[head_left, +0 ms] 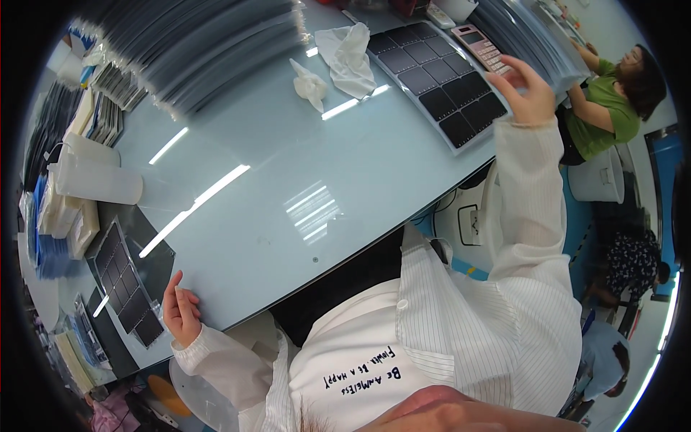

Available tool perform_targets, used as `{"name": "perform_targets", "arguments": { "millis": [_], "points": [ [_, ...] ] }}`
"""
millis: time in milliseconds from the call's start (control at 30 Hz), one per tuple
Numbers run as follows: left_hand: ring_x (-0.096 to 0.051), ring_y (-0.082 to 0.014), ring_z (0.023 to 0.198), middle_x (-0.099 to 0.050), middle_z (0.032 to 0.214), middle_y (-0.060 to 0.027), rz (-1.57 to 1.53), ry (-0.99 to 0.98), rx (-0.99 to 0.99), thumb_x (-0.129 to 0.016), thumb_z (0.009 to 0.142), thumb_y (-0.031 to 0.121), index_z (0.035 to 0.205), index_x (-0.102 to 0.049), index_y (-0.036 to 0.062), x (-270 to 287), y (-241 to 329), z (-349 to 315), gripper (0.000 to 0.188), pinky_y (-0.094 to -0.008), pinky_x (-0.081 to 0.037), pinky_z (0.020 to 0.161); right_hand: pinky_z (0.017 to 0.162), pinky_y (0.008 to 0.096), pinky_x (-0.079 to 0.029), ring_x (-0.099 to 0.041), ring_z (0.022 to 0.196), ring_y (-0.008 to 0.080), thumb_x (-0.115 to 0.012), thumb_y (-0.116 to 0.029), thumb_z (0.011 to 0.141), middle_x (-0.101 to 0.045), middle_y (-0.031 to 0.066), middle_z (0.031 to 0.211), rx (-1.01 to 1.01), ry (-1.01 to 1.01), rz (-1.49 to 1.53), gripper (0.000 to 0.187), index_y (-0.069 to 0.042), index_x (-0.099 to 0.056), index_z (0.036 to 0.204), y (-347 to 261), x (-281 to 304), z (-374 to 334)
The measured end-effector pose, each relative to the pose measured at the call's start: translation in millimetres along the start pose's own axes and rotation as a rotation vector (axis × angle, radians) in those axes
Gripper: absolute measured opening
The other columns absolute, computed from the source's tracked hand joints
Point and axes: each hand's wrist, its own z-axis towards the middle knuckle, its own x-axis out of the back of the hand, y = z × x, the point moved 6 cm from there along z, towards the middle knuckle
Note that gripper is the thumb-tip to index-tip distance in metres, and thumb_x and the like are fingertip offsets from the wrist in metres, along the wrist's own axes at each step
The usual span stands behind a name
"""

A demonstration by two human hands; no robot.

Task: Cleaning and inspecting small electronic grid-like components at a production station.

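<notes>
Right hand (527, 92), loosely spread, by pink calculator (479, 49), seemingly placed for reach; left hand (183, 311), half-curled, empty, near black-panelled sheet (127, 286).

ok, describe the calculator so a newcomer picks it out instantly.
On the pale glossy table, find the sheet of dark squares at upper right. The calculator lies along its right edge, next to the right hand. Its pink case sets it apart from the smaller white device just beyond it.
</notes>
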Motion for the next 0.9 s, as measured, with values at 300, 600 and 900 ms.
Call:
{"name": "perform_targets", "arguments": {
  "millis": [300,600,900],
  "points": [
    [-0.035,-0.0012,0.052,-0.049,0.067,0.0034,-0.023,0.06,-0.02,-0.05,0.094,0.017,0.119,-0.057,0.002,5.6,1.9,-7.6,0.03,-0.0154,-0.027,0.047,0.106,0.0388,-0.031,-0.033,0.129,0.0345,-0.081,-0.032,0.061,-0.036,0.0167,0.139,0.311,-0.397,-0.136,0.074,-0.01,-0.051,0.126,-59.7,-185.2,59.5],
    [-0.039,-0.002,0.055,-0.05,0.068,0.0022,-0.058,0.064,0.029,-0.05,0.093,0.011,0.118,-0.058,-0.0009,4.1,7.8,-8.7,0.029,-0.016,-0.029,0.047,0.107,0.0381,-0.025,-0.038,0.125,0.0327,-0.07,-0.031,0.055,-0.05,0.0166,0.129,0.234,-0.541,-0.054,0.085,-0.006,-0.045,0.132,-41.7,-214.1,85.7],
    [-0.04,-0.0024,0.055,-0.049,0.067,0.002,-0.054,0.066,0.039,-0.051,0.092,0.013,0.116,-0.058,-0.0009,3.3,9.3,-5.7,0.029,-0.0164,-0.028,0.046,0.112,0.0401,-0.015,-0.036,0.129,0.0265,-0.073,-0.041,0.058,-0.046,0.0109,0.135,0.217,-0.626,-0.068,0.084,-0.011,-0.047,0.132,-19.7,-205.7,93.8]
  ]
}}
